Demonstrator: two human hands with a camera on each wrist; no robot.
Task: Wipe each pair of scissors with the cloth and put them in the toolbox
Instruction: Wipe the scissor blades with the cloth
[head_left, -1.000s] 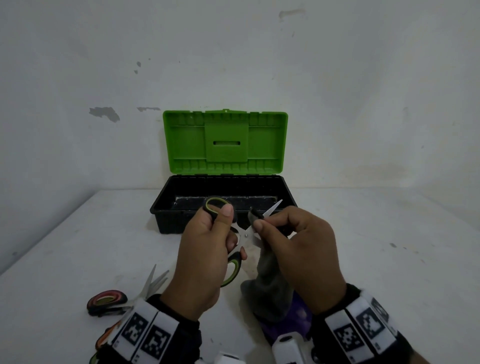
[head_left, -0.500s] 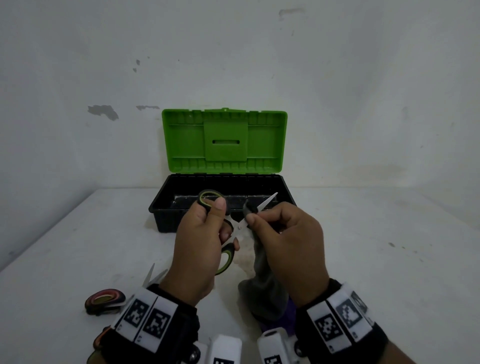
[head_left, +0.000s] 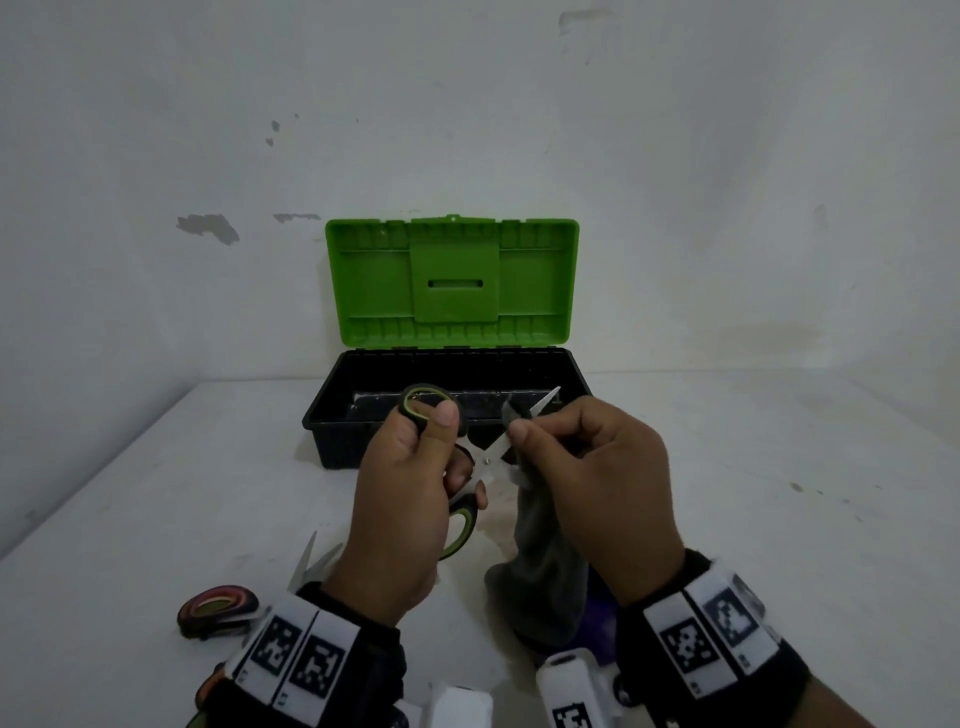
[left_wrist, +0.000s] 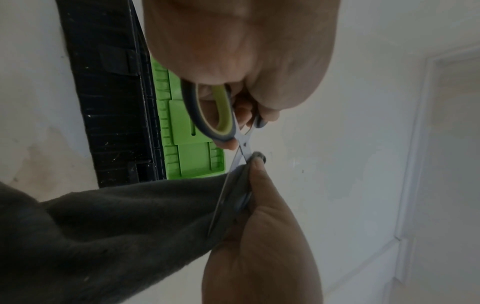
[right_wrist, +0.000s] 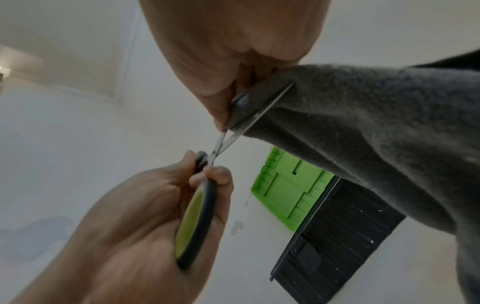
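My left hand (head_left: 410, 499) grips the black-and-green handles of a pair of scissors (head_left: 491, 457), held up in front of the toolbox with the blades spread apart. My right hand (head_left: 587, 483) pinches a dark grey cloth (head_left: 540, 561) around one blade, and the blade tip pokes out above the fingers. The cloth hangs down toward the table. In the left wrist view the scissors (left_wrist: 223, 115) cross just above the cloth (left_wrist: 116, 226). In the right wrist view the cloth (right_wrist: 363, 127) wraps the blade of the scissors (right_wrist: 221, 144). The toolbox (head_left: 363, 405) stands open behind, black base, green lid up.
Another pair of scissors with red-and-black handles (head_left: 218, 613) lies on the white table (head_left: 779, 519) at the near left, blades pointing away. Something purple (head_left: 597, 613) lies under the hanging cloth. The wall stands right behind the toolbox lid (head_left: 452, 280).
Both hands with the scissors and the cloth sit a little higher in the view. The pinched cloth has slid slightly along the blade; the grips are the same.
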